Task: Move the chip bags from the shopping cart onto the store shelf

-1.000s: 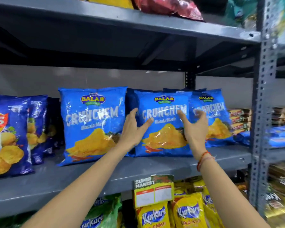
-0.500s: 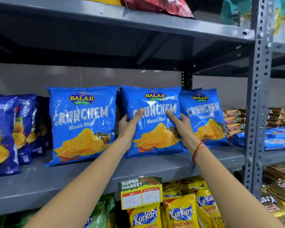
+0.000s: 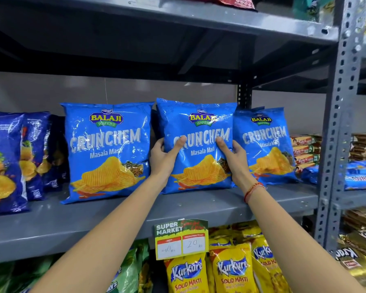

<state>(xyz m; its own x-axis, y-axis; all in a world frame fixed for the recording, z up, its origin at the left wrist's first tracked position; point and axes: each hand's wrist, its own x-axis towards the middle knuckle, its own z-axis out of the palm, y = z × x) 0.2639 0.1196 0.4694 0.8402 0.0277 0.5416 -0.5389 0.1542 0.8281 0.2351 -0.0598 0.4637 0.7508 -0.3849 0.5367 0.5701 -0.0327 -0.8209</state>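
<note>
Grey metal store shelf [image 3: 199, 205] across the head view, another grey deck overhead, a perforated grey upright post [image 3: 336, 123] off to the right of both hands.

Between the two hands, upright on the deck: a bright blue glossy plastic chip bag marked Crunchem [image 3: 199, 132], long axis vertical, bottom seam resting near the front lip. Left hand [image 3: 163, 155] clamped on the bag's left edge, thumb laid across the front print, fingers tucked behind. Right hand [image 3: 234, 154] clamped on the right edge in mirror fashion, thumb on the front, a red thread band at the wrist. Both equally near; neither leading.

Just left of the left hand, a second matching blue Crunchem bag [image 3: 108, 153], standing, with a narrow dark gap between it and the held one. Just right of the right hand, a third matching blue bag [image 3: 268, 144], partly overlapped by the held bag's right edge, so little room that side. Behind the hands, more shelf depth and at least one further blue bag edge showing. Above the bag, ample headroom under the upper deck.

Likely next: a short push backward or a small nudge leftward into the gap, then release. Shopping cart not in view.

Below the hands, a paper price tag [image 3: 181, 238] on the lip and yellow Kurkure snack packs [image 3: 230, 271] beneath.
</note>
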